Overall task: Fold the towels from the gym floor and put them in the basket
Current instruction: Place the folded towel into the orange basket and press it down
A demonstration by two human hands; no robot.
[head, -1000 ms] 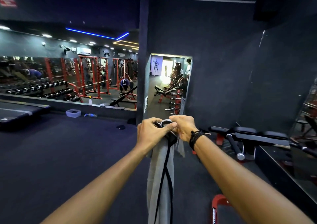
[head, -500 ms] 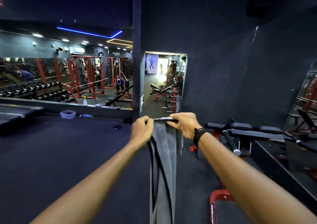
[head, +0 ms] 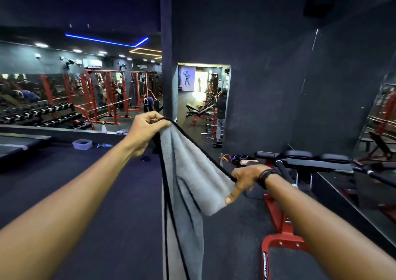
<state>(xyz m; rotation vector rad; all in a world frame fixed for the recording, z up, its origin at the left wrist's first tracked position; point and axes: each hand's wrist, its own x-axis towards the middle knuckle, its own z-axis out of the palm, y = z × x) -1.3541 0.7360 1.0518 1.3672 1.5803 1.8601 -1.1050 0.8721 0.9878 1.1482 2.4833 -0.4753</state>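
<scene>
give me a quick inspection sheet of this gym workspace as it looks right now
surface: dark floor, no basket in view
job's things: grey towel with black edging, held up in the air, lower part hanging down
clutter: small tub and lying bottle by the mirror wall; small items on the floor near the bench
hands: left hand grips the towel's top edge, higher; right hand grips the same edge, lower
cables: nothing seen
surroundings: mirror wall reflecting dumbbells and red racks; red-framed bench at right
</scene>
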